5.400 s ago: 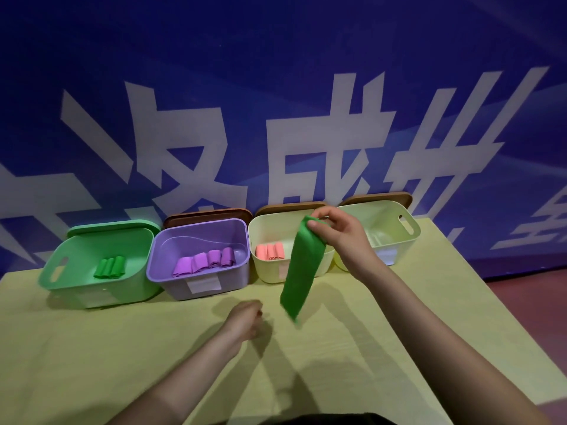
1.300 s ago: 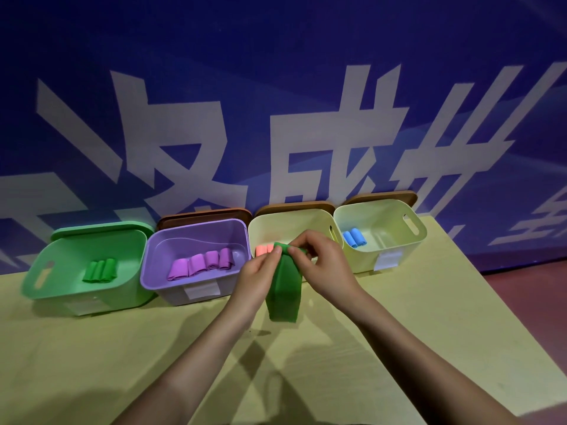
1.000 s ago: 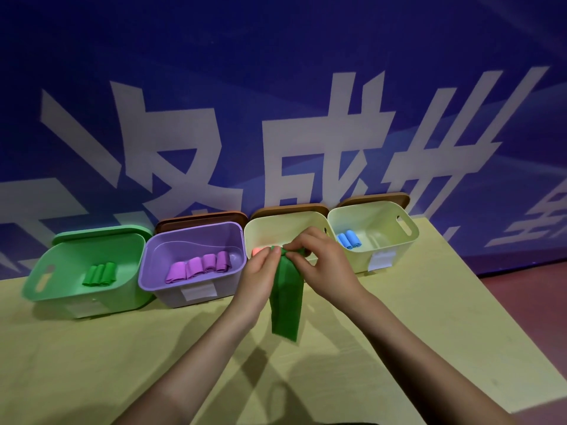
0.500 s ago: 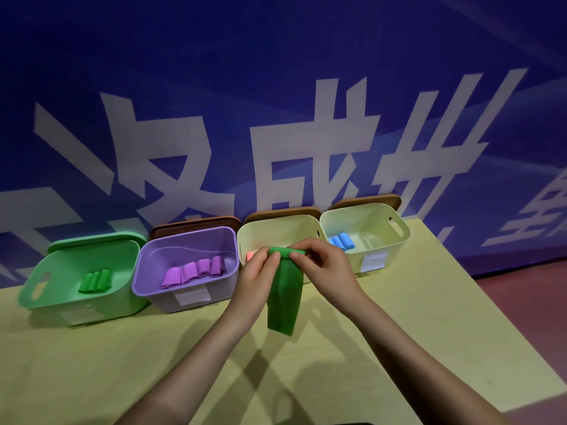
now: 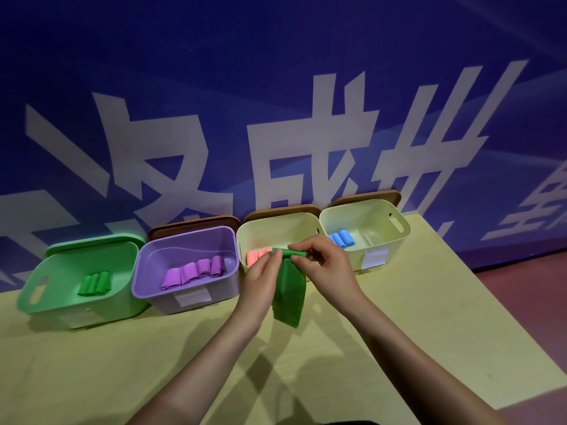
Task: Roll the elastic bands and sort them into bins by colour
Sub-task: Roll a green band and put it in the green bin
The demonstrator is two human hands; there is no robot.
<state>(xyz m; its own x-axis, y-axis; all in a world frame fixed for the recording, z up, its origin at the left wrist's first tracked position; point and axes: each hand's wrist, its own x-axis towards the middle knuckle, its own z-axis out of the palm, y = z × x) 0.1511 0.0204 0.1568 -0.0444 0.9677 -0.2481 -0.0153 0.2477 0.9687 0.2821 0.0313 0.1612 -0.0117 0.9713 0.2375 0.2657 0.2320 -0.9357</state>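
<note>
Both hands hold a green band above the table, in front of the bins.
The left hand [image 5: 260,279] and right hand [image 5: 326,268] pinch the rolled top of the green band [image 5: 288,289]; its tail hangs before the pink-roll bin [image 5: 276,228].

The left hand [image 5: 260,276] hides part of the pink rolls [image 5: 257,256].
</note>
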